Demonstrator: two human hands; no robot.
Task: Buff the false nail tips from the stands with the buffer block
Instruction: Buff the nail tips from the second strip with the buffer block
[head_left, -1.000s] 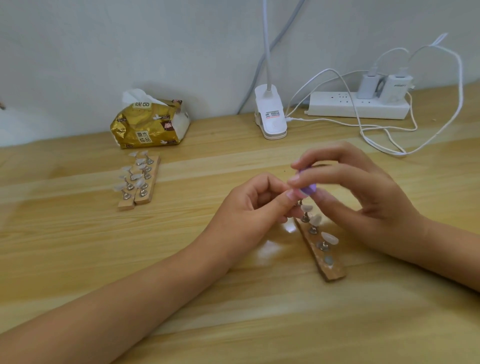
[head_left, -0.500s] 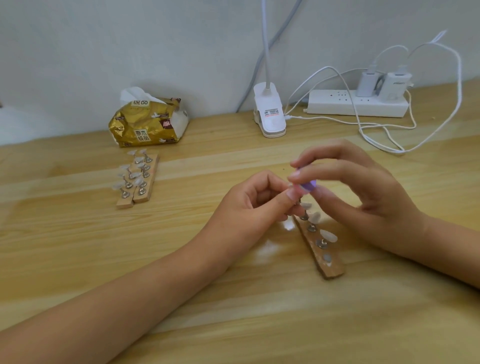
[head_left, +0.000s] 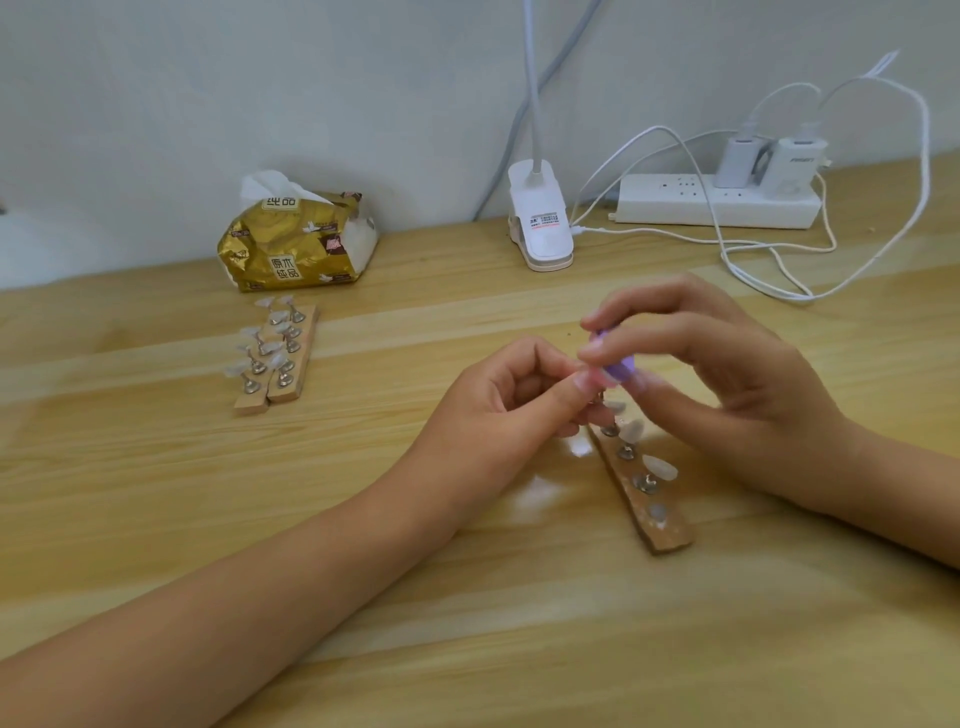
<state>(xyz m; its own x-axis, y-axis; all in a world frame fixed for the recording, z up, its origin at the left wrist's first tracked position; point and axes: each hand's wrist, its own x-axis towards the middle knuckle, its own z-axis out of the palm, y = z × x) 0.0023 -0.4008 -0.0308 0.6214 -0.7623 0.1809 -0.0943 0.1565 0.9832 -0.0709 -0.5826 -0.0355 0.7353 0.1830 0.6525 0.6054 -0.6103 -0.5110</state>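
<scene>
My right hand (head_left: 727, 364) pinches a small purple buffer block (head_left: 615, 366) between thumb and fingers, just above the far end of a wooden stand (head_left: 670, 530) on the table. My left hand (head_left: 498, 410) has its thumb and forefinger pinched on a nail tip holder right under the block; the tip itself is hidden by the fingers. The stand carries clear false nail tips (head_left: 660, 466) on metal pegs, and its nearest magnet has no peg on it. Two more wooden stands (head_left: 291, 384) with several nail tips lie side by side at the left.
A gold tissue pack (head_left: 296, 244) sits at the back left near the wall. A white clip lamp base (head_left: 540, 223) stands behind my hands. A power strip (head_left: 717, 205) with chargers and loose white cables (head_left: 769, 270) lies at the back right.
Both hands stay together over the stand's far end. The buffer block shifts slightly against the held tip; nothing was picked up or put down.
</scene>
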